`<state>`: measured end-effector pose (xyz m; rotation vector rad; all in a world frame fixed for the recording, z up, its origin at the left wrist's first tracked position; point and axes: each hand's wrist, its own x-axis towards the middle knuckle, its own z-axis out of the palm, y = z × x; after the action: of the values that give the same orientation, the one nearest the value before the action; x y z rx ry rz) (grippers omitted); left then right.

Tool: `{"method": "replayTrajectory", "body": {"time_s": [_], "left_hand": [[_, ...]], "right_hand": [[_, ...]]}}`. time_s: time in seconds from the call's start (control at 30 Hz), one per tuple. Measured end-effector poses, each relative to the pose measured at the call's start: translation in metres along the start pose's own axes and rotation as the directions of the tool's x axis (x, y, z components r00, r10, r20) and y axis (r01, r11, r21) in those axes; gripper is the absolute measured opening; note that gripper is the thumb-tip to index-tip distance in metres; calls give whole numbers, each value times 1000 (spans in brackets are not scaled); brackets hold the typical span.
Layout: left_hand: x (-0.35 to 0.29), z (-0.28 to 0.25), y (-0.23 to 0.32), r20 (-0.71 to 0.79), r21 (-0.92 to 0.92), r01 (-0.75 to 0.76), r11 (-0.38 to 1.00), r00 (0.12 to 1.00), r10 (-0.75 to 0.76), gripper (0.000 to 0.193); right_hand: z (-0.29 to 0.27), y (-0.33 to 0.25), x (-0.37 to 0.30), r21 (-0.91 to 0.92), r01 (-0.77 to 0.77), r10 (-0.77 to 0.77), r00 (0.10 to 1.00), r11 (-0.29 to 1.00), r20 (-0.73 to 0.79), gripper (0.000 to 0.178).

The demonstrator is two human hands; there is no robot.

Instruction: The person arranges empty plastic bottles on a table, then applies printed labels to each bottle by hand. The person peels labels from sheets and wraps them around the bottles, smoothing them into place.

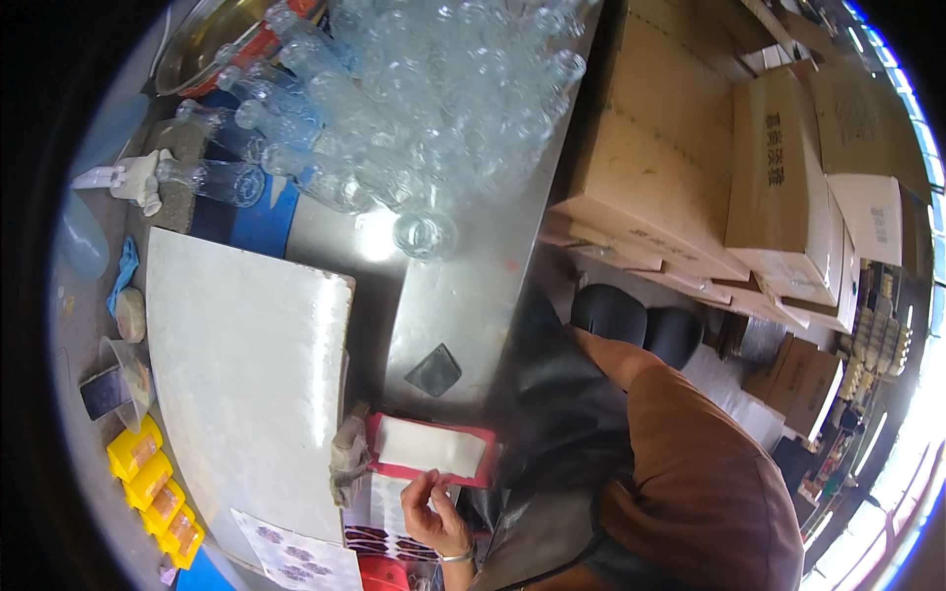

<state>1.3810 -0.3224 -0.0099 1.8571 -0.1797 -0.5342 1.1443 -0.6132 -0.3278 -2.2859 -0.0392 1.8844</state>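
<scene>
My left hand (434, 517), with a band at its wrist, is at the lower middle. Its fingers are curled, the fingertips drawn together at the near edge of a white rectangular pad (431, 446) in a red tray (483, 471). Whether anything thin is between them is too small to tell. My right arm (680, 424), in a brown sleeve, reaches out at the right; its hand is hidden past the bare forearm beside my black apron (562, 394). A grey-brown cloth (350, 453) lies against the tray's left end. Beyond the tray, a dark diamond-shaped piece (434, 369) rests on the metal table (468, 305).
Many clear glass bottles (424, 108) crowd the table's far part; one (424, 234) stands nearest me. A pale board (246, 355) lies left, with a printed sheet (296, 552) at its near end. Yellow containers (158, 492) sit far left. Cardboard boxes (660, 138) are stacked right.
</scene>
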Motion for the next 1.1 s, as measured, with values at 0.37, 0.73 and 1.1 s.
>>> {"method": "replayTrajectory", "body": {"time_s": [0.37, 0.73, 1.1], "left_hand": [[28, 51, -9, -140, -29, 23, 999, 990, -27, 20], [29, 77, -13, -185, -17, -234, 972, 956, 227, 23], [-84, 73, -75, -316, 54, -263, 963, 911, 266, 25]], "right_hand": [[18, 49, 4, 714, -136, 222, 975, 687, -29, 31], [33, 101, 84, 993, 111, 589, 800, 43, -115, 29], [155, 101, -19, 833, 190, 329, 855, 519, -401, 26]]}}
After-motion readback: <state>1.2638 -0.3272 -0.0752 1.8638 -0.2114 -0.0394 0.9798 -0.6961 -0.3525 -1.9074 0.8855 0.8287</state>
